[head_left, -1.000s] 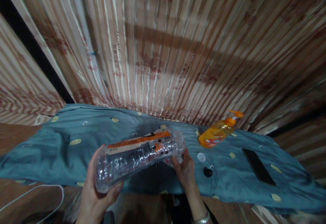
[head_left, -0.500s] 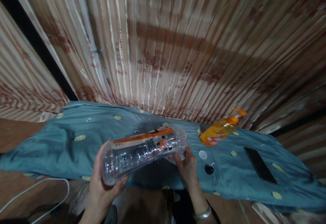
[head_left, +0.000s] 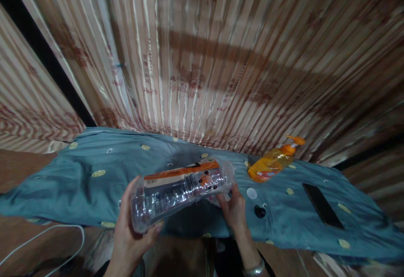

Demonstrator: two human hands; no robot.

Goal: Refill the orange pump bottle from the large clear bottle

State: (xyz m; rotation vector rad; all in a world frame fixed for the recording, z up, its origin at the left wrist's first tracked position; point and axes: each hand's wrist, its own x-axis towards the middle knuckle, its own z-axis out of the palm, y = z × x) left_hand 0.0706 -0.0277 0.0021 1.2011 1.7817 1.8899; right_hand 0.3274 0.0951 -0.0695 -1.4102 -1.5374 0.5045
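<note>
I hold a large clear plastic bottle (head_left: 179,193) with an orange and white label on its side, lying almost level over the near edge of a teal cloth (head_left: 94,176). My left hand (head_left: 132,230) cups its bottom end, fingers wrapped round it. At the bottle's far, narrow end, my right hand (head_left: 235,209) is closed round the neck; what else its fingers hold is hidden. A silver bangle is on my right wrist.
On the cloth to the right lie an orange pump bottle (head_left: 274,161) on its side, a small white cap (head_left: 251,193), a small black round thing (head_left: 259,212) and a dark phone (head_left: 322,206). A striped curtain (head_left: 205,58) hangs behind. A white cable (head_left: 47,235) runs at lower left.
The bottle and both hands have stayed together and shifted slightly to the right in view; the grip looks the same. The view has wobbled a little.
</note>
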